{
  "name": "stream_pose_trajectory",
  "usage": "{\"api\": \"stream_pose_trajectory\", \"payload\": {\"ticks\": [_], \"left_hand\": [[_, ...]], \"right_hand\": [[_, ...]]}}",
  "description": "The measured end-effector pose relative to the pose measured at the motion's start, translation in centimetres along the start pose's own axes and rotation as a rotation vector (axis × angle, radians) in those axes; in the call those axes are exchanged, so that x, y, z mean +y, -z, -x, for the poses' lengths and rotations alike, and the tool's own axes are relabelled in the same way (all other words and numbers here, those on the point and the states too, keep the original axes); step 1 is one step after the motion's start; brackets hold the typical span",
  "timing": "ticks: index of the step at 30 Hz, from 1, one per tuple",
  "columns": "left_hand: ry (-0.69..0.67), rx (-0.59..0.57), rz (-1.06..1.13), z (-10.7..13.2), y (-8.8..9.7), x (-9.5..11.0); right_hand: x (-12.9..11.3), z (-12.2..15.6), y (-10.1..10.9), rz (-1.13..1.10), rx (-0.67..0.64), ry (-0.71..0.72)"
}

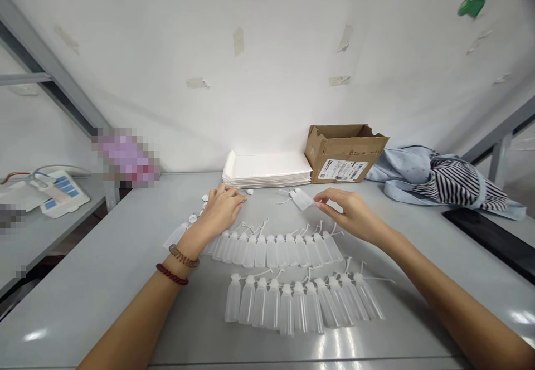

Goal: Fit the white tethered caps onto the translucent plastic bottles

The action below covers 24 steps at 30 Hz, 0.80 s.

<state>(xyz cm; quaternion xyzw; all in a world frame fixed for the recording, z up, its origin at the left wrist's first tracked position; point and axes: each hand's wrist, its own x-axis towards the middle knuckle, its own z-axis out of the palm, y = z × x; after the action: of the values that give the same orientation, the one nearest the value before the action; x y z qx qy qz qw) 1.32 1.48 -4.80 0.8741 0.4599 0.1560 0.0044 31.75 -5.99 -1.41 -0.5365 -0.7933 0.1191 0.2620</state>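
My right hand (pixel 346 209) pinches the bottom end of a small clear plastic squeeze bottle (pixel 301 199), whose neck and thin white strap point left. Over the back of the table, my left hand (pixel 219 209) has its fingers bent downward among small white caps (pixel 193 218). Whatever its fingertips hold is hidden. One white cap (pixel 249 191) lies just right of that hand. Two rows of similar squeeze bottles lie between my forearms, a rear row (pixel 281 252) and a front row (pixel 299 306). Another bottle (pixel 175 236) lies partly hidden left of my left wrist.
Behind my hands, a stack of white padded envelopes (pixel 267 169) lies against the wall beside an open cardboard box (pixel 346 155). A striped and blue cloth bag (pixel 451 183) and a long black object (pixel 493 239) are at the right. A white device (pixel 64 194) sits on the left-hand table.
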Motion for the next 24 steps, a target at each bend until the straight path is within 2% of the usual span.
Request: {"api": "stream_pose_trajectory", "payload": {"ticks": [5, 10, 14, 16, 19, 24], "left_hand": [[0.008, 0.026, 0.039, -0.2, 0.2, 0.4], [0.070, 0.131, 0.134, -0.1, 1.2, 1.6], [0.177, 0.215, 0.352, 0.5, 2.2, 3.1], [0.239, 0.222, 0.446, 0.8, 2.6, 3.7], [0.309, 0.204, 0.477, 1.1, 2.8, 4.3], [0.315, 0.187, 0.490, 1.1, 2.7, 4.7]], "right_hand": [[-0.2, 0.3, 0.8, 0.026, -0.139, -0.040], [-0.9, 0.7, 1.8, 0.065, -0.280, -0.112], [-1.4, 1.1, 2.7, 0.103, -0.419, -0.183], [-1.3, 1.3, 2.9, 0.112, -0.484, -0.209], [-1.2, 1.4, 2.8, 0.096, -0.567, -0.248], [-1.6, 1.5, 2.7, 0.038, -0.640, -0.348]]}}
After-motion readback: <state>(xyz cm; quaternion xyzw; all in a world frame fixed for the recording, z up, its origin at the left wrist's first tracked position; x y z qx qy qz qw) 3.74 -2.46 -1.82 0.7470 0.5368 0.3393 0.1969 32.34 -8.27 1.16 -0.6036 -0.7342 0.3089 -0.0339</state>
